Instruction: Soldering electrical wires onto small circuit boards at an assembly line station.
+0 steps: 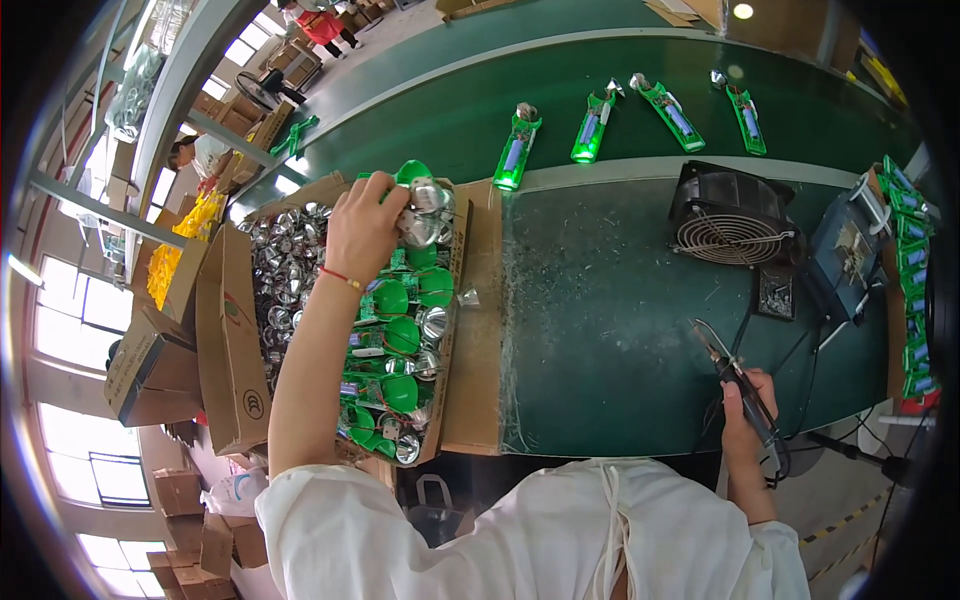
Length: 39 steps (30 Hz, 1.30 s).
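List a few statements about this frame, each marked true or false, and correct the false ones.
1. The right hand holds a soldering iron. True.
2. A black fan stands on the tabletop. True.
3. The left hand rests flat on the tabletop. False: it is over the cardboard box, fingers at silver cups.
4. The far green belt is bare. False: four green pieces lie on it.
5. The person's sleeves are white. True.

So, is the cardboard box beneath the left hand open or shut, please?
Open: green lamp housings and silver reflectors lie uncovered in the cardboard box.
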{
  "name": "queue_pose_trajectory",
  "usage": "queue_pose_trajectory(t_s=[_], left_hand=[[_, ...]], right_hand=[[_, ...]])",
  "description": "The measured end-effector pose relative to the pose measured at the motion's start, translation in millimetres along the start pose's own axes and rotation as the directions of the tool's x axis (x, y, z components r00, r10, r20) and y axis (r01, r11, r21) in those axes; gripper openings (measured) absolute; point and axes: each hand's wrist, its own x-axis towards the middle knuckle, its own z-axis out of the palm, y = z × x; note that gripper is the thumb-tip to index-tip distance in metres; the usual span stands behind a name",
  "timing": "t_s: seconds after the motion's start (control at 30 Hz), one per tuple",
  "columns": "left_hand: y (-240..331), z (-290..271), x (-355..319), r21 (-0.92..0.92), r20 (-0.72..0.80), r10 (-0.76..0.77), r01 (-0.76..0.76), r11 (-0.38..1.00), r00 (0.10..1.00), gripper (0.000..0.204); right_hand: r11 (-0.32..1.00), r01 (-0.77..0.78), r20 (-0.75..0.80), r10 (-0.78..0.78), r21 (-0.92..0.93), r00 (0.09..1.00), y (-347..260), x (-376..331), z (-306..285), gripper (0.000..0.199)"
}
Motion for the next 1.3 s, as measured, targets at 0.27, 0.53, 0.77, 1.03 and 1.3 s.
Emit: queue_pose_trajectory(t_s=[0.27,0.53,0.77,1.03,1.3], left_hand=[[209,-13,20,0.077,0.169,0.173,-0.188,0.979,0.970,0.009],[323,16,-2,-0.087,0.261,0.138,-0.120,0.989,0.955,0.026],[278,-22,7,-0.769,0.316,0.141,0.166,0.617,0.938,0.053],[241,80,-4,-0.740,0.292,0.100,0.158,0.653,0.951,0.056],[246,91,-7,-0.688,0.184,-0.181,0.258,0.679,0.966,0.043]], right_hand=[[1.000,0.007,-0.139,-0.005,0.017,0.990,27,4,-15,0.019],[0.992,-0.045,-0.152,0.063,0.114,0.986,39,8,-44,0.014],[0.992,-0.074,-0.175,0.092,0.105,0.980,38,10,-63,0.014],[1.000,0.012,-0.148,-0.016,-0.024,0.989,47,18,-45,0.014],[0.997,0.040,-0.082,-0.035,0.064,0.996,47,24,-26,0.017]])
